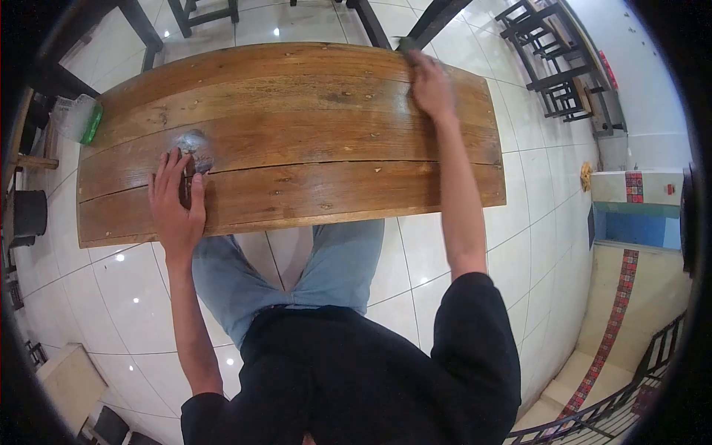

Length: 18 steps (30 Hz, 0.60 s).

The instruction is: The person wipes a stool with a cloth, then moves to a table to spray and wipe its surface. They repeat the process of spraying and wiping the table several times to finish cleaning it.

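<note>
A long wooden table spans the view in front of me, its planks split by a dark gap. My left hand rests on its near left part, fingers spread and palm down. Right by those fingertips is a shiny, whitish-grey wet-looking patch. My right arm stretches to the far right edge, where my right hand is closed on a dark greenish pad. The pad sits at the table's far edge, mostly covered by the fingers.
A clear container with a green part is at the table's left end. Dark stools stand along the right wall, and dark table legs rise beyond the far edge. White tiles cover the floor. A black railing curves at lower right.
</note>
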Each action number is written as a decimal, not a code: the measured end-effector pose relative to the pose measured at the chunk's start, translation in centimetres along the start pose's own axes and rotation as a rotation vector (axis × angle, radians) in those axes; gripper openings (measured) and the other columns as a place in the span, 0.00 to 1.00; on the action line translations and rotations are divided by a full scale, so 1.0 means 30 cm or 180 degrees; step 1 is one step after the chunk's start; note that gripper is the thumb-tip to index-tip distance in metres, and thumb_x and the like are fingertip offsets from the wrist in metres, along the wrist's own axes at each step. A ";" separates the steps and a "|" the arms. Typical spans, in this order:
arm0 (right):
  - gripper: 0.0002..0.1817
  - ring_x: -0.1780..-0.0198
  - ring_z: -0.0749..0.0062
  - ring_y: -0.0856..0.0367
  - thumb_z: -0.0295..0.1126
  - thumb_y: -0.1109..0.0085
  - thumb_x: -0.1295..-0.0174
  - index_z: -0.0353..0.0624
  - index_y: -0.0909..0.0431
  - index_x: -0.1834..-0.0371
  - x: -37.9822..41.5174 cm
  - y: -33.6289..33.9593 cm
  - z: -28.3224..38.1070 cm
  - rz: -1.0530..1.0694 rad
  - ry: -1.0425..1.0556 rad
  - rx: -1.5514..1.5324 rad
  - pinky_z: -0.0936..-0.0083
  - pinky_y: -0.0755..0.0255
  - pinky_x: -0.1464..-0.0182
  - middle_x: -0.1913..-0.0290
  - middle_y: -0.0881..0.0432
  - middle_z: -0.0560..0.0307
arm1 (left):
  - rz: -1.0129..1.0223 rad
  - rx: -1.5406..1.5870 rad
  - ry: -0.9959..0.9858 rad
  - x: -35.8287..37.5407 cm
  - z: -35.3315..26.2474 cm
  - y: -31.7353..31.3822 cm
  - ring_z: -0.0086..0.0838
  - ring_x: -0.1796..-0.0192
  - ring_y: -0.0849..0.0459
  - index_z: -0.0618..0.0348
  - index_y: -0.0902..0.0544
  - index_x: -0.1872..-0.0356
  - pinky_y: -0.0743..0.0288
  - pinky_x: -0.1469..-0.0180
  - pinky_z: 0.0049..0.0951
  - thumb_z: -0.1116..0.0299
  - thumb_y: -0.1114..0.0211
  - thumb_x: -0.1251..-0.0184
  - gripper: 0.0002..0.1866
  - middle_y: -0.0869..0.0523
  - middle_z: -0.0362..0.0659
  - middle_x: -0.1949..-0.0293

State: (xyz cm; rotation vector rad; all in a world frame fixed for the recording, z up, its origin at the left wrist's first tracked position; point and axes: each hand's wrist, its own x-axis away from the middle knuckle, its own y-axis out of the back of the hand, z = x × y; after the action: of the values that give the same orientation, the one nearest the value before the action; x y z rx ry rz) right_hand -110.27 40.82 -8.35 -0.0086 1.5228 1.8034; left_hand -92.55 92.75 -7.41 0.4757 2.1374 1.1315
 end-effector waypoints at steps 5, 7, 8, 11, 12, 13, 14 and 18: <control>0.28 0.20 0.40 0.29 0.44 0.58 0.18 0.64 0.29 0.18 -0.040 0.083 -0.438 0.0351 -0.1461 0.0889 0.50 0.34 0.20 0.21 0.27 0.37 | -0.0004 -0.0005 0.0087 0.001 -0.019 -0.008 0.45 0.18 0.28 0.54 0.15 0.33 0.47 0.15 0.55 0.61 0.37 0.20 0.19 0.19 0.47 0.25; 0.28 0.20 0.40 0.29 0.43 0.58 0.18 0.64 0.29 0.17 -0.052 0.098 -0.567 0.0249 -0.1546 0.0729 0.51 0.35 0.19 0.21 0.27 0.38 | -0.0048 -0.0073 0.0088 -0.008 -0.017 0.006 0.45 0.18 0.28 0.54 0.15 0.34 0.46 0.15 0.55 0.62 0.37 0.20 0.19 0.19 0.47 0.25; 0.28 0.19 0.41 0.30 0.43 0.58 0.18 0.64 0.30 0.16 -0.052 0.087 -0.588 0.0164 -0.1638 0.0609 0.51 0.36 0.18 0.21 0.26 0.39 | -0.0051 -0.0032 0.0076 -0.003 -0.011 0.000 0.45 0.19 0.28 0.55 0.15 0.34 0.46 0.15 0.55 0.61 0.37 0.19 0.19 0.18 0.47 0.25; 0.28 0.18 0.41 0.33 0.43 0.59 0.18 0.62 0.29 0.17 -0.032 0.090 -0.568 0.0086 -0.1608 0.0648 0.53 0.39 0.17 0.20 0.27 0.43 | -0.0041 0.0061 0.0051 -0.003 -0.010 0.006 0.45 0.19 0.28 0.56 0.16 0.34 0.46 0.15 0.55 0.61 0.37 0.19 0.20 0.18 0.47 0.25; 0.28 0.17 0.42 0.35 0.44 0.58 0.17 0.59 0.29 0.17 -0.008 0.113 -0.529 0.0078 -0.1606 0.0630 0.53 0.40 0.16 0.19 0.26 0.47 | -0.0039 0.0027 0.0061 -0.002 -0.009 0.006 0.45 0.19 0.28 0.56 0.16 0.34 0.46 0.15 0.55 0.61 0.38 0.19 0.20 0.18 0.48 0.25; 0.28 0.17 0.42 0.35 0.44 0.58 0.17 0.59 0.29 0.17 0.029 0.124 -0.541 0.0067 -0.1614 0.0665 0.53 0.40 0.16 0.19 0.26 0.47 | -0.0039 -0.0001 0.0071 -0.003 -0.011 0.003 0.45 0.18 0.28 0.56 0.16 0.33 0.46 0.15 0.55 0.61 0.38 0.19 0.20 0.18 0.48 0.25; 0.27 0.20 0.38 0.31 0.43 0.56 0.17 0.59 0.28 0.18 0.078 0.124 -0.548 -0.0048 -0.1386 0.0695 0.52 0.37 0.18 0.23 0.25 0.38 | -0.0029 0.0032 0.0060 -0.002 -0.014 0.003 0.45 0.18 0.28 0.56 0.16 0.33 0.46 0.15 0.55 0.61 0.38 0.19 0.20 0.18 0.48 0.25; 0.26 0.22 0.37 0.29 0.40 0.53 0.17 0.53 0.27 0.19 0.342 0.251 -0.436 -0.0247 -0.1415 0.0585 0.52 0.35 0.20 0.24 0.25 0.35 | -0.0029 0.0022 0.0031 -0.001 -0.002 -0.003 0.46 0.18 0.29 0.56 0.17 0.32 0.47 0.15 0.56 0.60 0.38 0.18 0.20 0.19 0.48 0.25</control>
State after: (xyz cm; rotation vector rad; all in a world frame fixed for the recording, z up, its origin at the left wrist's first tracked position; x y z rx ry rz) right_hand -127.51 35.24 -10.51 0.3916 1.3362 1.4752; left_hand -92.56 92.65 -7.46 0.4640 2.1505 1.1237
